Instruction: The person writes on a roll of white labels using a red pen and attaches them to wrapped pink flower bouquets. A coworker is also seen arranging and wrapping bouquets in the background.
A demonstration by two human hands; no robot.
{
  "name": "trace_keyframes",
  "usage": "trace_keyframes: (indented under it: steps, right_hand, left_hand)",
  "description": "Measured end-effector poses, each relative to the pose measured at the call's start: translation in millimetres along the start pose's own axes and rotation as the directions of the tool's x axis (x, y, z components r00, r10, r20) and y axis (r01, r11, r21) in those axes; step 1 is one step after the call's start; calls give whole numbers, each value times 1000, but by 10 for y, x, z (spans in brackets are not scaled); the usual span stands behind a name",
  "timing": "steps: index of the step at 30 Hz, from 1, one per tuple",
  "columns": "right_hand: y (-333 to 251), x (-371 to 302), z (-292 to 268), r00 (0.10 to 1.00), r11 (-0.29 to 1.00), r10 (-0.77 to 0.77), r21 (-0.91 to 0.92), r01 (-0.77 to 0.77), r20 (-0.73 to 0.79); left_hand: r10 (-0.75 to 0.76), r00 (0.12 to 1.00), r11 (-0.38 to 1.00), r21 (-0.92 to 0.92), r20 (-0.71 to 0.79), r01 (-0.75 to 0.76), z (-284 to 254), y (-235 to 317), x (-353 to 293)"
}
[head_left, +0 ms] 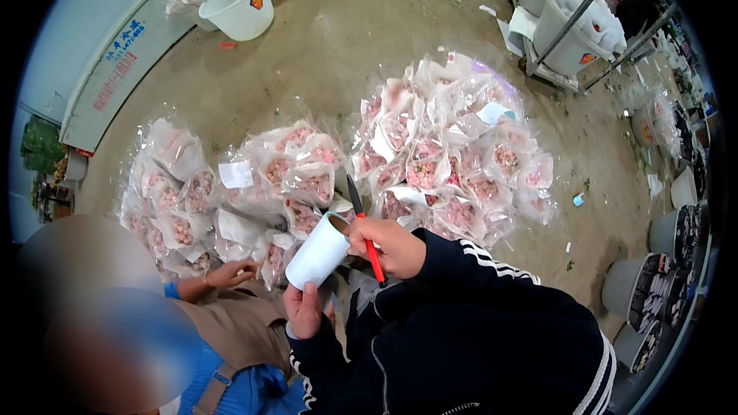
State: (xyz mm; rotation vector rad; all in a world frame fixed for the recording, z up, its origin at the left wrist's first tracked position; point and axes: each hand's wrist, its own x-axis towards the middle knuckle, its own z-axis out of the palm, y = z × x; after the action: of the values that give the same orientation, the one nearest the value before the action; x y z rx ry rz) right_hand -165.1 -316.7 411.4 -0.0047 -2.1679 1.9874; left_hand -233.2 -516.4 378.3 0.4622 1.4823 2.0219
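A white paper roll [317, 253] with a hollow brown core is tilted in front of me. My left hand [304, 312] grips its lower end, thumb against the side. My right hand [390, 246] is closed around a red pen with black ends [373, 257], one end pointing away from me, and its fingers are at the roll's upper rim. Just beyond the hands stand many pink flower bunches in clear wrapping: a large cluster [423, 173] at centre right, another group [296, 157] in the middle and more [173, 200] to the left.
A co-worker in a brown apron [238, 323] is close on my left, one hand [232, 273] near the bunches. White tubs [238, 4] stand at the back left. A metal-framed rack [565, 19] with filled buckets is at the far right, and grey buckets [626, 288] line the right side.
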Motion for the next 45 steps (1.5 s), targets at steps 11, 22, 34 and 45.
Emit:
trace_keyframes:
  steps: [11, 22, 34, 45]
  right_hand:
    - [318, -786, 31, 949, 978, 192, 133, -163, -250]
    - [408, -1763, -377, 866, 966, 252, 61, -251, -431]
    - [740, -2796, -1624, 484, 851, 492, 282, -443, -724]
    - [1131, -2980, -2341, 398, 748, 625, 369, -552, -671]
  left_hand:
    - [-152, 984, 983, 91, -97, 161, 464, -462, -641]
    - [-366, 925, 925, -145, -98, 351, 1295, -1013, -978]
    - [-755, 581, 647, 198, 303, 737, 2535, -1961, -494]
    - [-869, 410, 479, 257, 279, 839, 3103, -2148, 151]
